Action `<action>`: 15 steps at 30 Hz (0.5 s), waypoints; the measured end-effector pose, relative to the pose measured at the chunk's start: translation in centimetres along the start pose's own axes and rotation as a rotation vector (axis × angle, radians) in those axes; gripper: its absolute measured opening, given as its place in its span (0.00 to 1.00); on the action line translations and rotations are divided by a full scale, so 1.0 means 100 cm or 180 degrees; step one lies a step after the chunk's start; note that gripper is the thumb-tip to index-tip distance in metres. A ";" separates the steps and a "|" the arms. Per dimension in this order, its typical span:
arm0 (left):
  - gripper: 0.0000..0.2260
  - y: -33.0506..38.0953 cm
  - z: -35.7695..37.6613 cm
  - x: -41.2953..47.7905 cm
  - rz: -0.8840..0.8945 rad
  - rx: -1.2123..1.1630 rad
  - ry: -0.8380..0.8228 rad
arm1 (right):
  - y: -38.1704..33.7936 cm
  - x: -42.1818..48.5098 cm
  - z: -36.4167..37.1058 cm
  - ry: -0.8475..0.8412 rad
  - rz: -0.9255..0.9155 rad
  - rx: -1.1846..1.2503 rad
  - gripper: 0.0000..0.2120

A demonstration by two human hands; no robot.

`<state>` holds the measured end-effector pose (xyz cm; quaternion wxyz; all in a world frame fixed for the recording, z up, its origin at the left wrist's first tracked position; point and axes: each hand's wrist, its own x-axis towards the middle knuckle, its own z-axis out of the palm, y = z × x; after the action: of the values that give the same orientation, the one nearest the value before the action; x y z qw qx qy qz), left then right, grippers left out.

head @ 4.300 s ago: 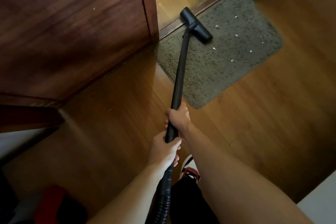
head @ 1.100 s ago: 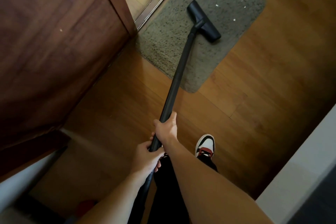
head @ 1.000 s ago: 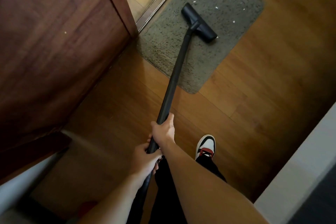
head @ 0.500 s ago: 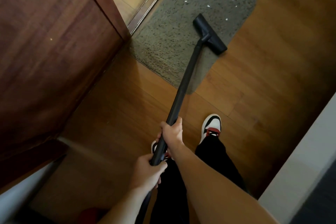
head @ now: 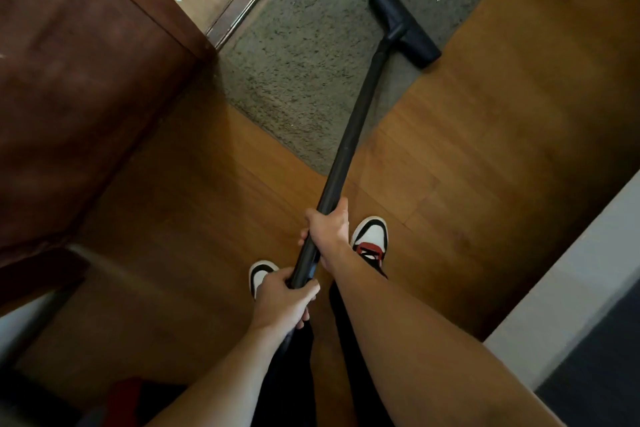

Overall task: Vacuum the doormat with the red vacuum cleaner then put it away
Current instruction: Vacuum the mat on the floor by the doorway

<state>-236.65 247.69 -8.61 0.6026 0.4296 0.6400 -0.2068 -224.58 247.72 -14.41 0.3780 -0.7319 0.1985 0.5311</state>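
Doormat (head: 311, 55): grey-green, speckled pile, lying on the wood floor (head: 502, 149) at the top centre of the view, far edge up against the metal door threshold (head: 242, 7). We're seeing a few white specks on it, e.g. near the top edge & by the right corner.

Vac floor head (head: 403, 24): black, sitting on the mat's right part, its near end reaching the mat edge, almost over the floor. Black wand (head: 356, 121) is running down-left from the head, crossing the mat's near edge, into both hands.

Right hand (head: 329, 229) is leading, grip clenched round the wand, thumb lying along the top. Left hand (head: 282, 300) is trailing lower on the wand, fingers wrapped round it too. Both forearms are bare.

Red vac body (head: 124, 399): only a dim red shape w/ black at the bottom-left edge; can't tell more.

Around: dark wood door (head: 79, 80) filling the left side, its corner just beside the mat's left corner. Lighter floor beyond the threshold w/ white bits. Two white/black sneakers on the floor under the hands, right sneaker (head: 370, 239) w/ red tongue, left sneaker (head: 261, 276) partly hidden by the left hand. Black trousers below. White wall base (head: 571, 288) at the right.
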 end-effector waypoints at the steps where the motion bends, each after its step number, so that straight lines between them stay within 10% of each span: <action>1: 0.08 0.005 0.007 0.003 0.0031 0.0006 -0.0019 | -0.004 0.006 -0.007 0.0021 0.0010 0.0007 0.16; 15: 0.10 0.044 0.069 0.047 0.0244 -0.0032 -0.0323 | -0.032 0.066 -0.064 0.0189 -0.0198 -0.0067 0.17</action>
<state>-228.58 246.07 -13.23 0.6439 0.4397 0.5927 -0.2018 -215.98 245.58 -18.42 0.3805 -0.7571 0.1812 0.4992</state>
